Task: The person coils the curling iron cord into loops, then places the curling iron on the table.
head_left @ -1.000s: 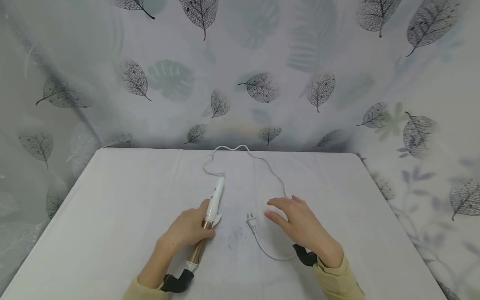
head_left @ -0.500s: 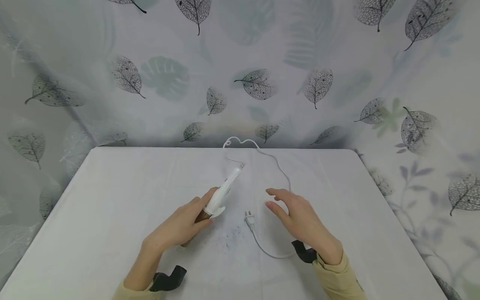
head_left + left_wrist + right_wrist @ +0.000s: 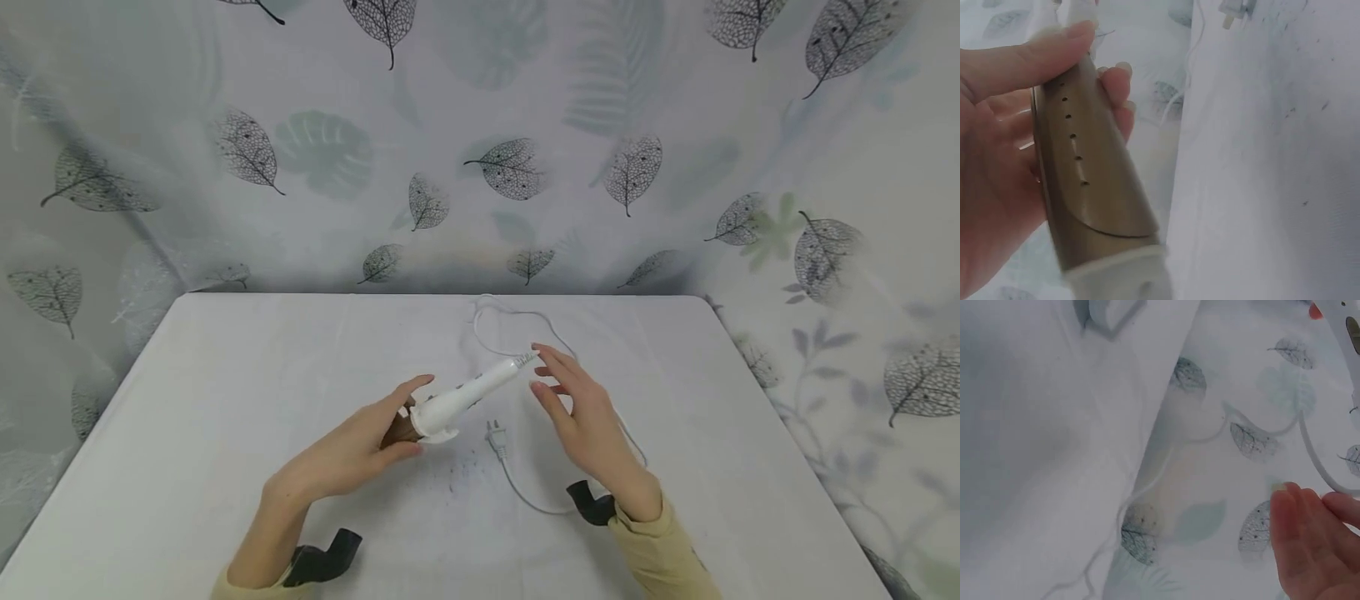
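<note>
A curling iron with a white handle [image 3: 472, 396] and gold-brown barrel [image 3: 1085, 150] is tilted above the table, its handle end pointing right. My left hand [image 3: 341, 450] grips the barrel, thumb on one side and fingers on the other. In the left wrist view, a row of small holes runs along the barrel, toward a pale tip. My right hand [image 3: 592, 417] has loosely bent fingers at the handle's cord end; whether they touch it I cannot tell. The white cord [image 3: 517, 312] loops behind, and its two-pin plug [image 3: 497, 439] lies on the table between my hands.
The white table [image 3: 225, 375] has small dark specks near the middle. A leaf-printed curtain [image 3: 450, 125] hangs along the back and sides. Black wrist mounts [image 3: 326, 557] stick out from both sleeves.
The curling iron has been lifted and swung so its handle end moved right, toward my right hand. The cord loop shifted right. My right hand's fingers have come up to the handle end.
</note>
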Demonstrator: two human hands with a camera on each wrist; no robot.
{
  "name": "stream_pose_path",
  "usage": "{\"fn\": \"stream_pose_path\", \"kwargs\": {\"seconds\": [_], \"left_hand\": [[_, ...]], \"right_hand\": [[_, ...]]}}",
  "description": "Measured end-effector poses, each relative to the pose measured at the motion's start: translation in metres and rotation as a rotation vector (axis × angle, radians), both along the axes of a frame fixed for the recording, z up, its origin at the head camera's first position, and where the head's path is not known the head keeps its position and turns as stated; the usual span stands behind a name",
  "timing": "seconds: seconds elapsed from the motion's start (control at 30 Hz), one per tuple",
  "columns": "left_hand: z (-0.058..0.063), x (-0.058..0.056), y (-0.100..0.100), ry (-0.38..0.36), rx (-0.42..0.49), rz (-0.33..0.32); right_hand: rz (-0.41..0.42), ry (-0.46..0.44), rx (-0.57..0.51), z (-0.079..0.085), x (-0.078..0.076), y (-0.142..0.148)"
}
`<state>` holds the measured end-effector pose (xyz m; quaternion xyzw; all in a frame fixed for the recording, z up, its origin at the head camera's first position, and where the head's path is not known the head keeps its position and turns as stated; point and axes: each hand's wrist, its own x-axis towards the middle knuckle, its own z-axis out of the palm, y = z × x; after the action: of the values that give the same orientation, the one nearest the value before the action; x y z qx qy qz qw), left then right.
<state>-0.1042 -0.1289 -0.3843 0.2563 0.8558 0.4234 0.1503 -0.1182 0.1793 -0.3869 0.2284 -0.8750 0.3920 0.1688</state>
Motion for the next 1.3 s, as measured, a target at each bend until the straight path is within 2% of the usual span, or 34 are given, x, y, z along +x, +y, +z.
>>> {"fn": "stream_pose_path", "kwargs": {"seconds": [0.1, 0.23, 0.33, 0.57, 0.77, 0.87, 1.0, 1.17, 1.3], "left_hand": [[0.002, -0.001, -0.003, 0.005, 0.041, 0.022], [0.004, -0.002, -0.007, 0.042, 0.088, 0.039], [0.004, -0.002, -0.009, 0.083, 0.097, 0.055], [0.004, -0.001, -0.008, 0.253, 0.056, 0.098], [0.001, -0.002, -0.002, 0.396, 0.007, 0.173], [-0.001, -0.003, 0.000, 0.436, 0.011, 0.229], [-0.001, -0.001, 0.001, 0.464, 0.012, 0.324], [0.001, 0.001, -0.001, 0.512, -0.022, 0.406], [0.004, 0.001, -0.003, 0.544, -0.064, 0.455]], "right_hand": [[0.011, -0.098, -0.159, -0.007, -0.006, -0.001], [0.031, -0.295, -0.393, -0.014, -0.010, -0.003], [0.039, -0.389, -0.500, -0.015, -0.009, -0.007], [0.015, -0.469, -0.679, -0.015, -0.007, -0.017], [0.083, -0.503, -0.864, -0.014, -0.005, -0.025], [0.119, -0.483, -0.892, -0.016, -0.004, -0.028], [0.224, -0.472, -0.879, -0.018, -0.003, -0.028], [0.386, -0.523, -0.849, -0.017, 0.000, -0.027], [0.474, -0.579, -0.789, -0.016, 0.001, -0.027]]}}
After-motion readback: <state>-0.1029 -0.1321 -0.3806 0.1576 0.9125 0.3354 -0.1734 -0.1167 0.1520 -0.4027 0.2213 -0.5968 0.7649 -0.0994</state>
